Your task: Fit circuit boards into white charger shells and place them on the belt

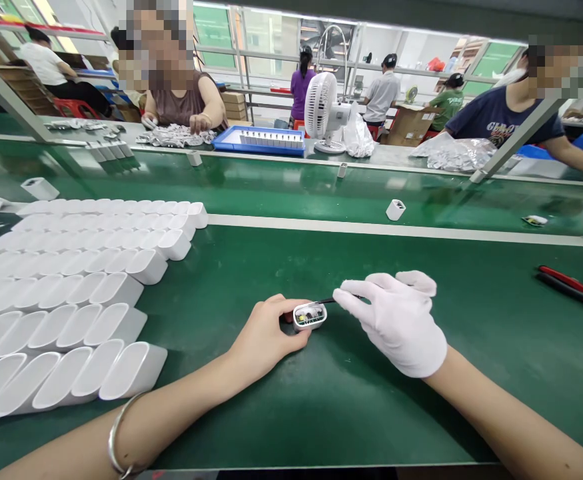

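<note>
- From my remote seat, I take the open white casing (311,327) as my landmark; it is low over the middle of the green surface (271,413), its oval opening turned up towards me.
- Inside the casing I see small electronic parts (302,318), one of them yellow.
- My left hand (271,327), bare, is at the casing's left side; its grip is closed on the casing, fingers behind and thumb at the near edge.
- My right hand (398,327), in a white glove, is to the right of the casing; its grip is pinched on a thin dark tool (327,301), with the outer fingers raised.
- The tool points left to the casing's opening; its tip looks to be just within the far rim, though it is too small for me to tell whether it touches the parts.
- Well left of the casing, rows of white casings (131,367) lie close together.
- Well to the casing's right I see pliers (574,288) with red and black handles.
- Beyond the casing runs a pale strip (396,229); past it are a single white casing (396,211) and, farther right, a small loose part (535,221).
</note>
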A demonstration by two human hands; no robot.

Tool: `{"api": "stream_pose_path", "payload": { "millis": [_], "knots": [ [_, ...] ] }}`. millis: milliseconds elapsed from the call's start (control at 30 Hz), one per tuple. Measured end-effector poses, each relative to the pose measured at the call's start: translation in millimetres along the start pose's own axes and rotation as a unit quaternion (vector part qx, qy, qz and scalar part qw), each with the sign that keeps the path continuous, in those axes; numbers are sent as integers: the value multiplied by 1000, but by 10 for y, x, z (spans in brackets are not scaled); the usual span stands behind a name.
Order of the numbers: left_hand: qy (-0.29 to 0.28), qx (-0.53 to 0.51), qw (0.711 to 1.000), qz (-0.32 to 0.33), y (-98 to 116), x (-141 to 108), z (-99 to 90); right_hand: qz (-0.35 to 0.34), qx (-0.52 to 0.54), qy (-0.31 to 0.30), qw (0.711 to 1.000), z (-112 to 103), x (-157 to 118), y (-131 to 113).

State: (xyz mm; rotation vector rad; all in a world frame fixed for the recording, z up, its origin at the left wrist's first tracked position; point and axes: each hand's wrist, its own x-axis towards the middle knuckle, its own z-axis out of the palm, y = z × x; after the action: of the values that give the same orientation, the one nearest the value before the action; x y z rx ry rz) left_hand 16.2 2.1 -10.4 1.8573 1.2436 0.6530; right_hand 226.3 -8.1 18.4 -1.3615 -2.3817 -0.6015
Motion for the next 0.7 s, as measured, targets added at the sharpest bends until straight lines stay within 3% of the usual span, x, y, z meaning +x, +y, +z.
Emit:
{"api": "stream_pose_path", "payload": {
  "millis": [133, 367, 467, 567, 633, 700],
  "knots": [
    [-2, 0, 1000, -5, 7, 8, -6, -33, -5, 31, 999, 54, 20, -8],
    [1, 6, 1000, 1, 3, 2, 0, -21, 29, -13, 999, -5, 29, 10],
    [9, 10, 1000, 11, -5, -1, 11, 16, 63, -24, 998, 22, 37, 88],
    [36, 17, 995, 87, -26, 6, 7, 90, 68, -78, 990, 142, 27, 180],
    [90, 39, 980, 172, -51, 6, -8, 126, 94, -140, 978, 220, 3, 197],
    [162, 71, 950, 258, -80, -8, -22, 146, 163, -136, 966, 250, -31, 144]
  ]
}}
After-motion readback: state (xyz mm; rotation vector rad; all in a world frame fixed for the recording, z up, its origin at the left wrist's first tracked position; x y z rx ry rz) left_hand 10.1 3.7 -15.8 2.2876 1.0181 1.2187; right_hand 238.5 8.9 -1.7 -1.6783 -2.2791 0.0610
